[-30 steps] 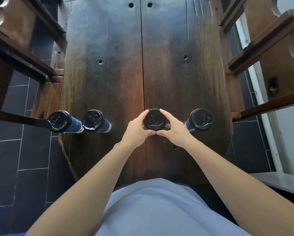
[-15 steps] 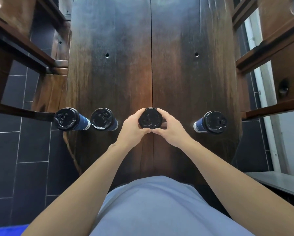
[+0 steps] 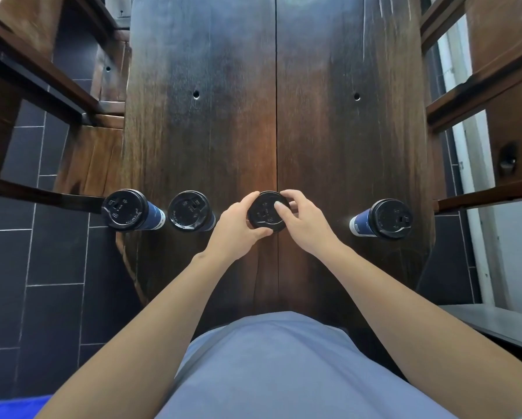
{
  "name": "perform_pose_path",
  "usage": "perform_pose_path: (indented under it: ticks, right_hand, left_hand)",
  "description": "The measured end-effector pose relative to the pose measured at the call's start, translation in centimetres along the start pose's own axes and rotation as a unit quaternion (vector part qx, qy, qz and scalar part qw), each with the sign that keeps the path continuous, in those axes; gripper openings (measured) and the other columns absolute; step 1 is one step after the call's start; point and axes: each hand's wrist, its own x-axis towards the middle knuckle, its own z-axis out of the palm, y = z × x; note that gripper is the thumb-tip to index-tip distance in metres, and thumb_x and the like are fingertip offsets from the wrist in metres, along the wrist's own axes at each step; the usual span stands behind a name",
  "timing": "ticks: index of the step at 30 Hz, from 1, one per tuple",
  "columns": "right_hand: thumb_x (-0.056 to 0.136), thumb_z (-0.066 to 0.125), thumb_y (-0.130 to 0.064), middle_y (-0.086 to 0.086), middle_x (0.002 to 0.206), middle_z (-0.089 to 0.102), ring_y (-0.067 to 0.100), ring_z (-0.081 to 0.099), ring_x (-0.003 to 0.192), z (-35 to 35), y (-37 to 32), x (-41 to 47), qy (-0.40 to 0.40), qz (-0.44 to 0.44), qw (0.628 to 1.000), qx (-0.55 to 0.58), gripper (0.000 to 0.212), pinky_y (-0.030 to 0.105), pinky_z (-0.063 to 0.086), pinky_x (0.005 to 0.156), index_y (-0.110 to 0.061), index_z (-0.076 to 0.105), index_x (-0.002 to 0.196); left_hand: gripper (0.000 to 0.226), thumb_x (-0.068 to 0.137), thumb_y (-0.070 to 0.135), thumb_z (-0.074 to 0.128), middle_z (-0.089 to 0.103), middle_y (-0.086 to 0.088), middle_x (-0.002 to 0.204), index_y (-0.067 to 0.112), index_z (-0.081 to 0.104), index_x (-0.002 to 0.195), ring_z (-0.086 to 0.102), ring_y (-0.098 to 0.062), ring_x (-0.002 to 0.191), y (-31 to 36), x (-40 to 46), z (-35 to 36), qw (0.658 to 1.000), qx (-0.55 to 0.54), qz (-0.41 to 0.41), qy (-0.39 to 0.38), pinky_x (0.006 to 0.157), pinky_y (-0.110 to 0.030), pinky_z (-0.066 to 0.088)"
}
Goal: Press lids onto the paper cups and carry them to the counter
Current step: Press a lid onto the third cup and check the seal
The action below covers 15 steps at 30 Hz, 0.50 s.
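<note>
Our two bare forearms: converging from lower frame toward centre. Our left hand (image 3: 234, 226): fingers curled in a grip, thumb at upper edge. Our right hand (image 3: 306, 226): fingers curled, thumb pressing flat just left of it.

Probably a café: 4 lidded takeaway cups (image 3: 380, 219) on a long wooden table (image 3: 344, 146), dark tiled floor (image 3: 42, 297).

Dark wooden table (image 3: 329, 146) over slate-tiled floor (image 3: 42, 297).
</note>
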Motion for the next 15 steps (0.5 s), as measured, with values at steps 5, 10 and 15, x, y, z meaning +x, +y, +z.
perform_pose_path:
  ticks: [5,10,15]
  right_hand:
    - [0.105,0.038,-0.049,0.004,0.128,0.055,0.015,0.058,0.109,0.5,-1.3,2.6,0.055,0.08,0.995,0.001,0.043,0.031,0.052,0.09,-0.018,0.053,0.129]
    - [0.105,0.03,-0.052,0.001,0.113,0.058,0.016,0.059,0.096,2.1,-3.2,5.1,0.071,0.116,0.99,-0.026,0.046,0.033,0.05,0.079,-0.016,0.055,0.121]
    - [0.106,0.029,-0.053,-0.001,0.103,0.059,0.014,0.058,0.086,3.7,-3.5,5.8,0.098,0.138,0.983,-0.069,0.046,0.03,0.047,0.069,-0.017,0.054,0.118]
  left_hand:
    - [0.08,0.085,0.023,0.086,0.063,-0.001,0.138,0.025,0.043,0.153,0.06,-0.02,0.124,-0.3,0.5,-0.1,1.0,0.011,0.013,-0.004,0.109,-0.044,0.051]
    - [0.082,0.088,0.029,0.083,0.06,-0.005,0.136,0.027,0.038,0.157,0.062,-0.023,0.118,-1.0,0.6,-0.1,1.0,0.017,0.017,-0.016,0.107,-0.043,0.052]
    - [0.085,0.088,0.034,0.083,0.058,-0.001,0.137,0.03,0.036,0.158,0.062,-0.019,0.117,-1.9,0.7,0.1,1.0,-0.015,0.004,-0.019,0.107,-0.042,0.054]
